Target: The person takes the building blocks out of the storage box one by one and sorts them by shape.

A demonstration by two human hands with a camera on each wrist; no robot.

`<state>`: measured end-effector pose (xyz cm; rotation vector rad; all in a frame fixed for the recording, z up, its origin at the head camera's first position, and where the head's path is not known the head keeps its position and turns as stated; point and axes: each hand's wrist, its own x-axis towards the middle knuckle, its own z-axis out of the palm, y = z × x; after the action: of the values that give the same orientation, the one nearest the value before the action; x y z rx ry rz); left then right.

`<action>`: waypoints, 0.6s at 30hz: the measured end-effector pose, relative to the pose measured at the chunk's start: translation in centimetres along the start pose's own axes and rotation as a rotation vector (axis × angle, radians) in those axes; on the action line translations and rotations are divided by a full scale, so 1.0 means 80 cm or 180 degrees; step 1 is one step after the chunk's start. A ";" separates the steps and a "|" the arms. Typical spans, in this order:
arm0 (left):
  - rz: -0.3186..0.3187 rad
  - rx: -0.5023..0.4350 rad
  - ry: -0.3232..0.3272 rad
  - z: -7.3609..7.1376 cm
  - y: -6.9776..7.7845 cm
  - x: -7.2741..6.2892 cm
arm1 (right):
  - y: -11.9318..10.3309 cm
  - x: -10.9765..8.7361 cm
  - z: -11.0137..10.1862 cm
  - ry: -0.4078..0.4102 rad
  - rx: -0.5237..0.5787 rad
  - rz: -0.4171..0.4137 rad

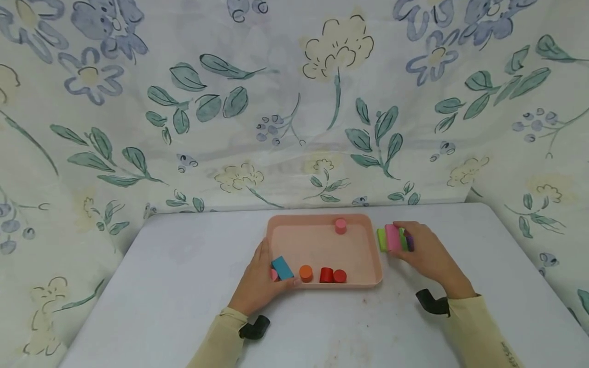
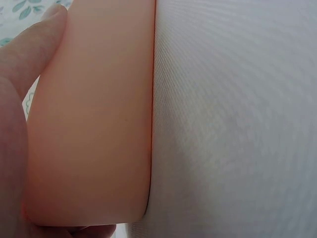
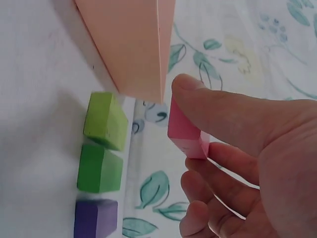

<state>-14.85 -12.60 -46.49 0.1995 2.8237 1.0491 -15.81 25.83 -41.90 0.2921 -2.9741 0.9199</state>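
The left hand [image 1: 257, 281] grips the front left corner of a peach tray [image 1: 306, 248], its thumb along the front wall and its fingers along the left side. Beyond the tray's right side, the right hand [image 1: 423, 253] pinches a pink rectangular block [image 3: 184, 124] between thumb and fingers, raised off the table. Beneath it, a light green block [image 3: 104, 120], a green block [image 3: 100, 168] and a purple block [image 3: 96, 219] stand in a row on the table. Inside the tray by the left hand lies a blue block [image 1: 282, 268], partly covering a pink piece [image 1: 274, 275].
Along the tray's front wall are an orange cylinder [image 1: 306, 273] and two red cylinders, one lying [image 1: 326, 275] and the other beside it [image 1: 340, 276]. A pink cylinder [image 1: 340, 226] is near the back wall. Flowered cloth [image 1: 285, 102] hangs behind the white table [image 1: 193, 255].
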 end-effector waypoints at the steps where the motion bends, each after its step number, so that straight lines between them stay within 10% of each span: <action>1: -0.0001 0.0004 -0.0006 0.000 0.000 0.000 | 0.002 0.000 -0.002 0.0003 -0.0014 0.0004; 18: -0.0029 0.0035 -0.0037 0.000 0.001 0.001 | 0.030 0.000 -0.017 -0.0059 -0.0102 0.0341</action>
<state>-14.92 -12.52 -46.40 0.1932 2.8181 1.0274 -16.31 28.50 -42.10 0.1429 -3.0446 0.8822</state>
